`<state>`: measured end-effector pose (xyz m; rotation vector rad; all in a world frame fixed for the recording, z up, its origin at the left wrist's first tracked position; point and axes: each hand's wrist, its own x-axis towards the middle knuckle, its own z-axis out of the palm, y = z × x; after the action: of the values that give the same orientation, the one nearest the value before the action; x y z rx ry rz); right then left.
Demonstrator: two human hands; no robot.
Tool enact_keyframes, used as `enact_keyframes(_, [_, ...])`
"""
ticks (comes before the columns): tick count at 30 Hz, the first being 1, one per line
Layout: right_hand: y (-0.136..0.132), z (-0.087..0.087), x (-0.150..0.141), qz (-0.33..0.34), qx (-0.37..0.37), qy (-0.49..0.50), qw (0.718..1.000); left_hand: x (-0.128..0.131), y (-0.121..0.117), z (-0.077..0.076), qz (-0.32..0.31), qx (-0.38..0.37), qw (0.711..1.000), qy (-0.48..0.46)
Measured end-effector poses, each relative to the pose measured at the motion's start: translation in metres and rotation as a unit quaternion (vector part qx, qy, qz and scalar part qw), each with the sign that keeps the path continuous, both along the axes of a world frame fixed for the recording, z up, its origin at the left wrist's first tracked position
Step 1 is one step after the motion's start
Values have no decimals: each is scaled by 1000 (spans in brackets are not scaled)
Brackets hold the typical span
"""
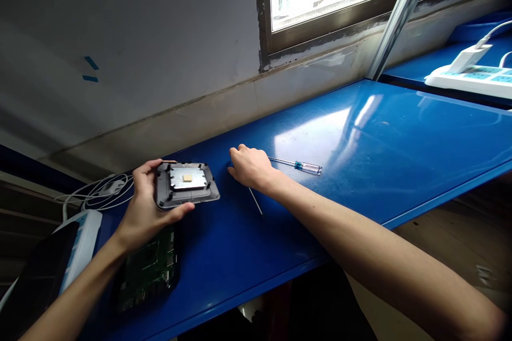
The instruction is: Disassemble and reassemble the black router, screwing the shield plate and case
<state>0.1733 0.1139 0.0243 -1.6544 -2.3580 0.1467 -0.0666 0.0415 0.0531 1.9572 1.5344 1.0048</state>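
My left hand (150,197) holds up a grey plastic device cover (214,192), thumb at its lower edge and fingers behind. Its inner side faces me, showing a silver metal plate (196,177) with a small tan pad (187,177) in the middle. My right hand (250,166) is closed low over the table, and the thin metal shaft of a screwdriver (256,202) sticks out beneath it; the handle is hidden by the hand. Beside it lies a second screwdriver (308,167) with a clear and blue handle, its tip hidden behind my hand.
A green circuit board (150,266) in a dark casing lies below my left forearm on the blue table (248,266). At the left are a white power strip (90,229), a dark flat panel (44,261) and coiled white cables (108,189). Another power strip (472,80) sits far right.
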Motion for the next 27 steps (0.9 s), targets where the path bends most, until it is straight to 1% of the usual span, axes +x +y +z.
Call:
enact_keyframes(3, [3, 2, 3, -11, -7, -9, 1000, 22, -15, -4, -16, -16, 999, 33])
enact_keyframes(5, [4, 3, 5, -19, -6, -13, 1000, 34, -25, -9, -27, -42, 998, 39])
enact_keyframes(7, [6, 4, 6, -25, -5, -15, 1000, 43, -33, -16, -24, -77, 996, 49])
enact_keyframes(11, [5, 5, 7, -29, -6, -15, 999, 51, -40, -31, -30, -166, 984, 49])
enact_keyframes(15, [3, 7, 6, -29, -7, -15, 999, 49, -41, -39, -49, -159, 981, 97])
enact_keyframes(18, [2, 7, 6, -29, -10, -18, 999, 47, -41, -37, -64, -165, 975, 138])
enact_keyframes(22, [1, 8, 5, -28, -11, -22, 999, 48, -39, -28, -76, -168, 965, 186])
enact_keyframes(24, [-1, 9, 5, -27, -12, -24, 999, 50, -34, -23, -103, -159, 959, 208])
enact_keyframes(27, [-2, 11, 5, -32, -17, -28, 999, 54, -20, -15, -174, -146, 944, 239])
